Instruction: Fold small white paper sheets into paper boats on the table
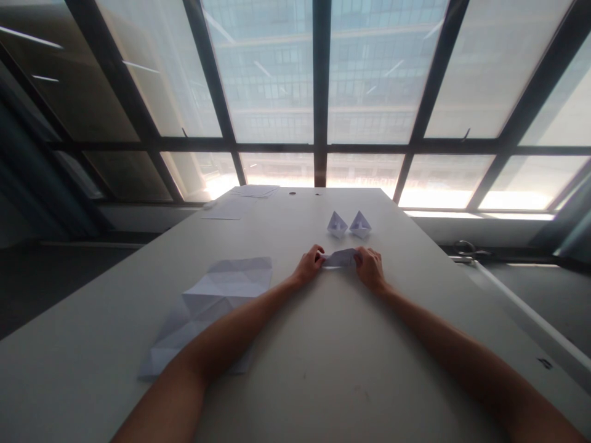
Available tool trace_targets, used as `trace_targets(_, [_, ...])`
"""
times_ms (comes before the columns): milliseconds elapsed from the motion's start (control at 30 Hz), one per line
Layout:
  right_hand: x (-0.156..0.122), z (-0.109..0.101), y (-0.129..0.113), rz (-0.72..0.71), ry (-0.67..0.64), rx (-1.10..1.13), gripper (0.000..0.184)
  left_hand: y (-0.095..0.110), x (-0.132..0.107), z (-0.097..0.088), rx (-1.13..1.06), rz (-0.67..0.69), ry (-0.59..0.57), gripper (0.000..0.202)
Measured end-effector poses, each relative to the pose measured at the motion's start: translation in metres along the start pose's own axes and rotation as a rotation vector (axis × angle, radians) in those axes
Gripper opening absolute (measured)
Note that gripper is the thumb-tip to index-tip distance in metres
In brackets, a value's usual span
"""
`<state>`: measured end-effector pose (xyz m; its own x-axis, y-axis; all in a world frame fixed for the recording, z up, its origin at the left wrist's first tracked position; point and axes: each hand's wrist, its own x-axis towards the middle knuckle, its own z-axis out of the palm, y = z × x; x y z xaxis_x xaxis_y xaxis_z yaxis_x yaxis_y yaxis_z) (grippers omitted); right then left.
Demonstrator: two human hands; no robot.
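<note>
Folded piece (340, 257) held at both ends

Our left fingers (317, 249) are clamped on its left end and our right fingers (361, 253) on its right, so it spans the gap between them; we cannot tell whether it touches the surface (318, 369). Two paper boats (337, 226) stand just beyond the fingers; creased paper (231, 280) lies left of our left fingers

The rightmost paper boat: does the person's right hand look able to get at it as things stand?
Probably yes: the right hand is close to the paper boat, and nothing visible stands between them. But it grips one end of the folded paper, so would likely need to release that first.
</note>
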<state>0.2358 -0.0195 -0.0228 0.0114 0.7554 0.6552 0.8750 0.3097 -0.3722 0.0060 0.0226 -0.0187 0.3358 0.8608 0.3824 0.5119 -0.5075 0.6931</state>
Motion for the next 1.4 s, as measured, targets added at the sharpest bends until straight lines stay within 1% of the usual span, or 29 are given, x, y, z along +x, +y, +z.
trace_targets(67, [0.000,0.000,-0.001,0.000,0.003,0.013,0.022,-0.002,0.001,0.000,-0.041,-0.017,0.016,0.025])
trace_targets(133, [0.000,-0.001,-0.001,0.003,0.010,0.027,0.021,-0.002,0.002,0.000,-0.075,-0.008,0.029,0.023])
trace_targets(233, [0.001,-0.001,-0.001,0.017,0.024,0.038,0.020,-0.002,0.002,0.000,-0.082,0.054,0.046,0.012])
trace_targets(367, [0.002,-0.001,-0.001,0.023,0.042,0.050,0.021,-0.001,0.001,-0.001,-0.040,0.117,0.081,0.015])
trace_targets(400, [0.002,0.000,-0.001,0.019,0.040,0.057,0.020,0.000,0.001,-0.001,-0.028,0.117,0.070,0.015])
trace_targets(533, [0.001,0.001,0.000,-0.020,0.031,0.092,0.018,0.002,0.000,-0.001,-0.011,0.079,-0.032,0.019])
trace_targets(700, [0.001,0.002,0.000,-0.043,0.023,0.129,0.016,0.003,0.000,-0.001,-0.014,0.069,-0.079,0.026])
trace_targets(833, [0.001,0.002,-0.001,-0.067,0.002,0.151,0.014,0.006,-0.001,-0.003,-0.010,0.059,-0.113,0.027])
trace_targets(1000, [0.001,0.003,-0.002,-0.065,-0.022,0.154,0.015,0.010,-0.001,-0.006,-0.016,0.035,-0.082,0.025])
trace_targets(1167, [0.001,0.001,-0.003,-0.056,-0.045,0.090,0.016,0.009,0.001,-0.005,0.011,-0.003,-0.065,0.021])
trace_targets(1300, [0.000,-0.002,-0.005,0.000,-0.012,0.025,0.018,0.005,0.003,-0.005,0.025,-0.035,-0.018,0.020])
trace_targets(1400, [0.001,-0.003,-0.003,0.088,0.009,0.059,0.026,0.003,0.003,-0.007,0.028,-0.060,0.021,0.021])
